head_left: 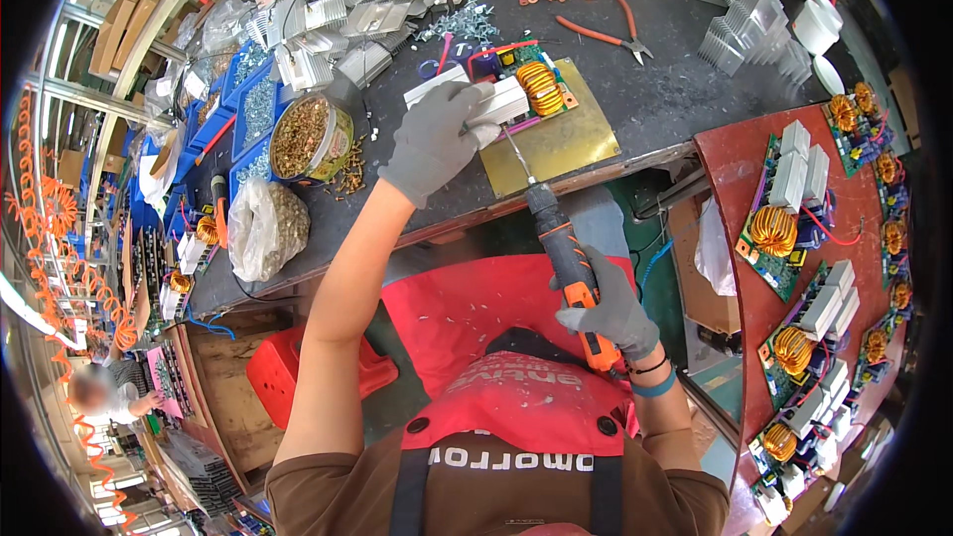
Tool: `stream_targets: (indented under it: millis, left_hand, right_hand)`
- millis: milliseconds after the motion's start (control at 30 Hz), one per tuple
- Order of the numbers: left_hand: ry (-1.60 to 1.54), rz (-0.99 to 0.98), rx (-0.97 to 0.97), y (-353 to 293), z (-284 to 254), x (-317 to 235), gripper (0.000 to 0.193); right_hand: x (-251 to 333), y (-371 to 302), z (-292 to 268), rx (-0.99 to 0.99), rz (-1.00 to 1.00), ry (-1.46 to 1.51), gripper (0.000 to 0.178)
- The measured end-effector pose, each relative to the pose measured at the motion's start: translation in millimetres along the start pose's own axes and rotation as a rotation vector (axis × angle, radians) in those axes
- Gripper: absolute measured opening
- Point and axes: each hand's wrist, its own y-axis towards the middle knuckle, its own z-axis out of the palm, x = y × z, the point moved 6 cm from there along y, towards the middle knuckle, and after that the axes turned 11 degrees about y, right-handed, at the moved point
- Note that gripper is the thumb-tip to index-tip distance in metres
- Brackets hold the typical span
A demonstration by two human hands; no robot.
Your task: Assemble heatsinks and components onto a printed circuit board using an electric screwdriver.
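My right hand (pixel 613 310), in a grey glove, grips an orange and black power screwdriver (pixel 564 248). Its long bit points away from me and reaches the near edge of a circuit board (pixel 556 111). That board carries silver aluminium heat sinks (pixel 504 99) and a copper-coloured wire coil (pixel 539 87). Gloved as well, my left hand (pixel 437 139) is closed over the heat sinks at the board's left side. Beneath the board lies a brass-coloured plate (pixel 586 139) at the bench's front edge. Whether the bit sits in a screw is too small to tell.
Loose heat sinks (pixel 318 10), blue screw bins (pixel 256 109), a tub of brass-coloured parts (pixel 303 137) and a plastic bag (pixel 268 228) crowd the left. Red-handled cutters (pixel 620 32) lie behind the board. Finished-looking boards (pixel 784 228) stand on a red table (pixel 740 164) at right.
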Motion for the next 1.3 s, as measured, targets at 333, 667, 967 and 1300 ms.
stream_targets:
  millis: [333,667,967,1300]
  left_hand:
    - [0.007,-0.014,-0.035,2.1,11.2,7.1,0.048]
    - [0.035,-0.023,-0.016,3.3,8.1,4.5,0.051]
    - [0.037,-0.117,-0.461,-37.1,-58.3,40.3,0.04]
    - [0.418,-0.614,-0.05,-108.8,-27.3,130.1,0.027]
  right_hand:
    - [4.1,-1.2,12.5,-0.019,0.077,0.107,0.083]
    - [4.8,-3.0,14.9,-0.022,0.109,0.147,0.081]
    - [-3.2,-9.0,2.4,-0.01,0.036,0.04,0.088]
    - [-10.5,-23.5,19.3,0.109,0.055,-0.033,0.093]
